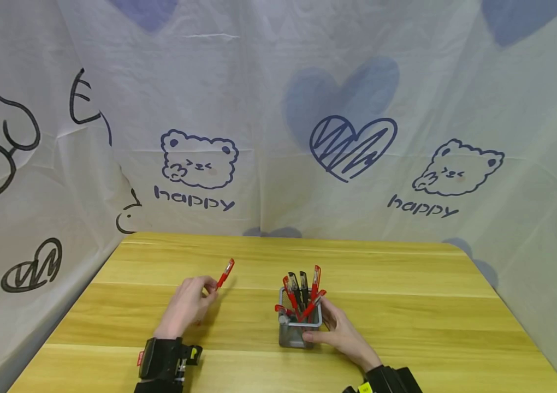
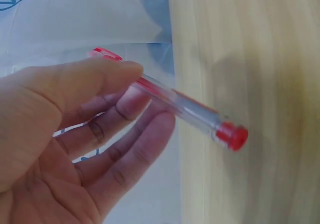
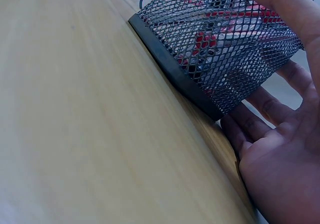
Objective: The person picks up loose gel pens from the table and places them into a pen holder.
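Between thumb and fingertips my left hand (image 1: 187,307) pinches a red gel pen (image 1: 226,273), raised and tilted left of the holder. The left wrist view shows the clear barrel of this pen (image 2: 197,118) and its red end, apart from the wood. My right hand (image 1: 344,335) grips a dark mesh pen holder (image 1: 292,337) from its right side, thumb in front. Several red pens (image 1: 315,281) and black pens (image 1: 304,286) stand or lean in it. In the right wrist view the mesh holder (image 3: 235,73) has its base near the tabletop; whether it touches cannot be told.
The yellow wooden table (image 1: 406,295) reaches back to a white cloth wall (image 1: 268,109) with drawn hearts and bears. Another cloth wall (image 1: 82,196) stands at the left. Black wrist straps (image 1: 160,360) sit on both wrists.
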Tool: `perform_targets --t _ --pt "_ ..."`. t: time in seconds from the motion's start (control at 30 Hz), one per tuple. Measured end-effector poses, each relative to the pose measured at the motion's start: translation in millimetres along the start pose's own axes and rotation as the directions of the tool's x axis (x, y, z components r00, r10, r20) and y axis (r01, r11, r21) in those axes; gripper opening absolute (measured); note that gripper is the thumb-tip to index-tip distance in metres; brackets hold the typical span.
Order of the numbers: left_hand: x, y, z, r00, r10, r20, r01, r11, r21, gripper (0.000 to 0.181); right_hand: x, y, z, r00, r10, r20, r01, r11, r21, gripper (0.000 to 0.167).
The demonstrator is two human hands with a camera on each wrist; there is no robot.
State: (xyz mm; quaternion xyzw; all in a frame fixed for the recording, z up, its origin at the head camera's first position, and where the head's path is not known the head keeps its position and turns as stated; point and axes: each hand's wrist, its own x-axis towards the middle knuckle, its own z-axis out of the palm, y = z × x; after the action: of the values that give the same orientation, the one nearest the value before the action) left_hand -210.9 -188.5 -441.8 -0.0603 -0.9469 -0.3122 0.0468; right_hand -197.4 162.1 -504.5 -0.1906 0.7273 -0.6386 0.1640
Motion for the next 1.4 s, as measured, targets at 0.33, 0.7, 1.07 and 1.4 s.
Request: perform_targets --t 0.33,0.7,1.07,1.4 --pt "4.0 1.5 -5.3 0.997 0.074 0.02 -0.071 0.992 -0.107 0.015 -0.1 -0.6 0.8 1.0 0.021 -0.011 -0.02 1.0 0.016 0.098" --pt "2.3 6.9 -11.3 0.994 0.09 0.054 -0.071 0.957 -0.282 0.019 -0.6 0.8 0.4 1.0 0.009 -0.005 -0.009 1.0 0.011 0.098" --pt "0.0 10.8 -16.4 0.991 0.111 0.069 -0.076 0.92 -0.385 0.017 -0.5 -1.6 1.9 1.0 0.028 -0.014 -0.028 1.0 0.002 0.098" --pt "-3.8 16.2 -21.3 0.985 0.152 0.077 -0.087 0.838 -0.539 0.02 0.0 -0.2 0.3 1.0 0.007 -0.009 -0.007 1.0 -0.015 0.094"
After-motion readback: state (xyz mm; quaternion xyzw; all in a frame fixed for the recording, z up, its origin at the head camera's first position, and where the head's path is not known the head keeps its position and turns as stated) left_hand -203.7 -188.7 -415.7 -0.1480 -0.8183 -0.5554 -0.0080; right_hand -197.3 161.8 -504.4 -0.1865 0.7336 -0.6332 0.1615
